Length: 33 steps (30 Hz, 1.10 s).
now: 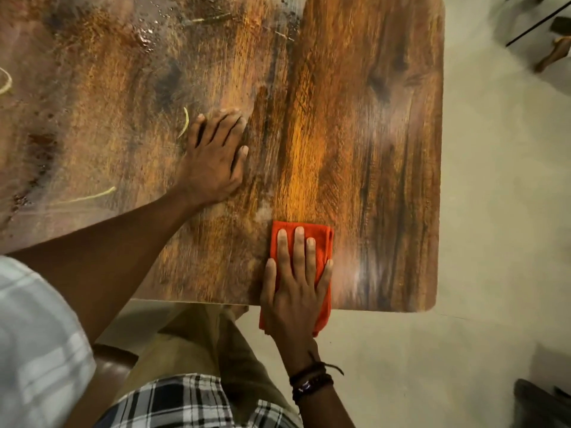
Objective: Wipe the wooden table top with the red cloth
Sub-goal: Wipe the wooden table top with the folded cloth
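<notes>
— Where is the red cloth (323,242)?

— Folded into a narrow pad at the near edge of the wooden worktop (370,134), toward its right end. Its far part lies flat on the wood and its near part hangs over the edge.

— What keeps it there?

— The right hand (293,291) lies flat on top of it, fingers straight and slightly spread, pointing away from the person. Nothing curls round the fabric; palm and fingers only press down on it. The thumb runs along the cloth's left border and the little finger sits near its right one.

— And the other of the two hands?

— The left hand (213,156) rests palm down on bare wood, farther in and to the left, apart from the cloth. Its fingers are straight and close together, holding nothing.

— How does the surface look?

— Left of that hand it is dull and smeared, with dark crumbs (145,38) toward the far side and pale thin strands (89,196), one just beside the left fingertips. To the right the grain shows warm and glossy.

— Anything else?

— Dark bracelets (310,381) circle the right wrist, and a pale floor (494,211) lies beyond the worktop's right end.
</notes>
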Each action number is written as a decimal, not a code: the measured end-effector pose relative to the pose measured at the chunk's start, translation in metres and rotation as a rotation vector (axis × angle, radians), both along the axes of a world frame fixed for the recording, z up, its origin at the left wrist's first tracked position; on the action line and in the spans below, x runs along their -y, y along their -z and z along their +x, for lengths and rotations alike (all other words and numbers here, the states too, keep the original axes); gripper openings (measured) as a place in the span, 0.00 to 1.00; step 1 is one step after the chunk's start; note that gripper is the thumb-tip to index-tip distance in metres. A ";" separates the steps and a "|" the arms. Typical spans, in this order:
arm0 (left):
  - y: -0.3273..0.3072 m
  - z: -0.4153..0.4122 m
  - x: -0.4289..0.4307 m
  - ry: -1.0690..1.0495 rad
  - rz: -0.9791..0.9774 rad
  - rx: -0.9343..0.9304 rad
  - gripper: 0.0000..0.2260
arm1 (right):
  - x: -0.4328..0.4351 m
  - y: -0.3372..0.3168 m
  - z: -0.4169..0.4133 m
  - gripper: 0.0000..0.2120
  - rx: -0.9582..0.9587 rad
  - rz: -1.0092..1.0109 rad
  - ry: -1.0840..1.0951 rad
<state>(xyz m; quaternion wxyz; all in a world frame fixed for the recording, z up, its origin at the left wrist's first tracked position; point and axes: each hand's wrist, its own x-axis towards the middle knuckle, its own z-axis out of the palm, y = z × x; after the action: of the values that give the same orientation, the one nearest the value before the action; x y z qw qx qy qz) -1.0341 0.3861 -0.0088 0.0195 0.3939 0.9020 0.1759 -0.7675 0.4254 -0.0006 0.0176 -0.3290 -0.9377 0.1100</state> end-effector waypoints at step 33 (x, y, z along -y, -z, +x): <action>-0.005 -0.002 0.004 0.029 -0.023 0.047 0.26 | -0.020 0.006 -0.133 0.26 -0.036 0.046 0.018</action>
<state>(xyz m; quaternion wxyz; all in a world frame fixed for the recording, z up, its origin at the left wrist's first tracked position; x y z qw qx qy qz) -1.0362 0.3821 -0.0040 0.0478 0.4025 0.8973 0.1746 -0.9002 0.4453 -0.0061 0.0430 -0.3347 -0.9366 0.0942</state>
